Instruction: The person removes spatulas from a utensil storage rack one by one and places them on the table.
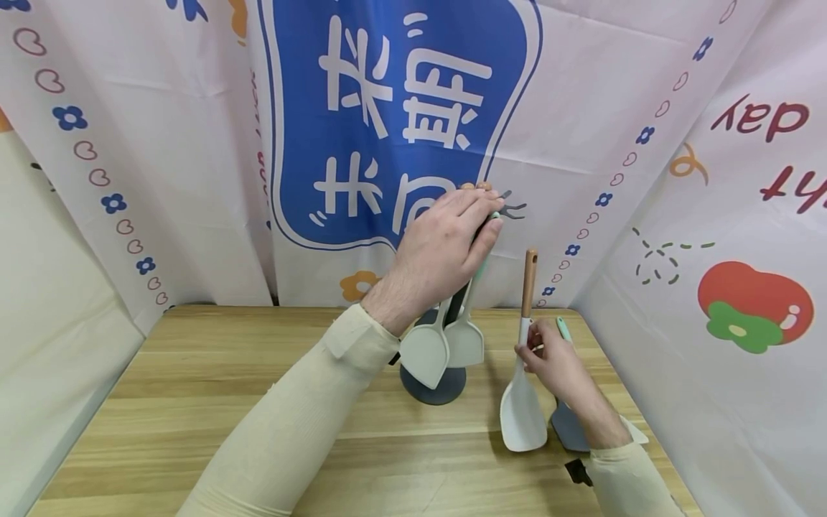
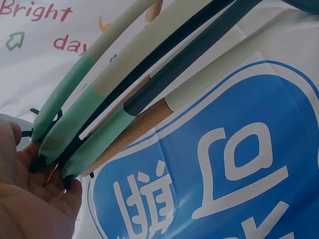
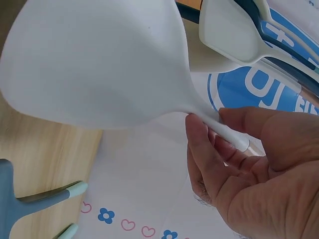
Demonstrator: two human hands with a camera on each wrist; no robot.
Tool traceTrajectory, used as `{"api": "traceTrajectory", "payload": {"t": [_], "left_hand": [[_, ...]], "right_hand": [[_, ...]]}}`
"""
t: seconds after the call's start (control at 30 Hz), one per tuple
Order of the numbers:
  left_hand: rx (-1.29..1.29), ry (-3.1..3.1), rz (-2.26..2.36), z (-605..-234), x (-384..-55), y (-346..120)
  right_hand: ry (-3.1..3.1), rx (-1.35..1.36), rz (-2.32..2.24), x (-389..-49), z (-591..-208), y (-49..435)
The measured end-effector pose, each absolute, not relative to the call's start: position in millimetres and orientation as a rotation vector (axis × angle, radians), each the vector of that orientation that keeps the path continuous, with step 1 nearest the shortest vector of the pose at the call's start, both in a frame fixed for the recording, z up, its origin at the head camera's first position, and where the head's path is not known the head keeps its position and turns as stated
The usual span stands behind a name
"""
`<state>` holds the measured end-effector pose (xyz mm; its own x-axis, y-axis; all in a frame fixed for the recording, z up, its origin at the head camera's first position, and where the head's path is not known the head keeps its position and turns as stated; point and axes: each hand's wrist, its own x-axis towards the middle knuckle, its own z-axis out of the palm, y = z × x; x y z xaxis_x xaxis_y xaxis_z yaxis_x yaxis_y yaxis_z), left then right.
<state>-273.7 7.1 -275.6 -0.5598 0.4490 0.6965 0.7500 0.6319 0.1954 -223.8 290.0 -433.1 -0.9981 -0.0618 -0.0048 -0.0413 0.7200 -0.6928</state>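
My right hand (image 1: pixel 562 366) pinches the white shaft of a spatula (image 1: pixel 523 424) with a wooden handle end. It stands handle up, its broad blade low over the table; the right wrist view shows thumb and fingertips at the neck of the blade. My left hand (image 1: pixel 436 240) reaches over the top of a utensil stand with a round dark base (image 1: pixel 433 391). In the left wrist view its fingers touch the ends of several mint-green handles (image 2: pixel 70 119) near dark hooks. Pale-headed utensils hang there, among them a pointed one (image 1: pixel 423 353) and a flat turner (image 1: pixel 466 346).
A blue-grey utensil (image 1: pixel 570 429) with a mint handle end lies on the wooden table (image 1: pixel 213 402) at the right, partly behind my right forearm. A pale utensil head (image 1: pixel 636 432) shows beyond that arm. Printed cloth (image 1: pixel 549 108) hangs behind and at both sides.
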Motion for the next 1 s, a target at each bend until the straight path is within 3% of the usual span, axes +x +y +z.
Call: {"api": "traceTrajectory", "payload": {"t": [1.0], "left_hand": [[-0.935,-2.251,-0.649,-275.3,-273.0,6.8]], "right_hand": [[2.875,-0.074,-0.993,-226.1,-465.5,300.7]]}}
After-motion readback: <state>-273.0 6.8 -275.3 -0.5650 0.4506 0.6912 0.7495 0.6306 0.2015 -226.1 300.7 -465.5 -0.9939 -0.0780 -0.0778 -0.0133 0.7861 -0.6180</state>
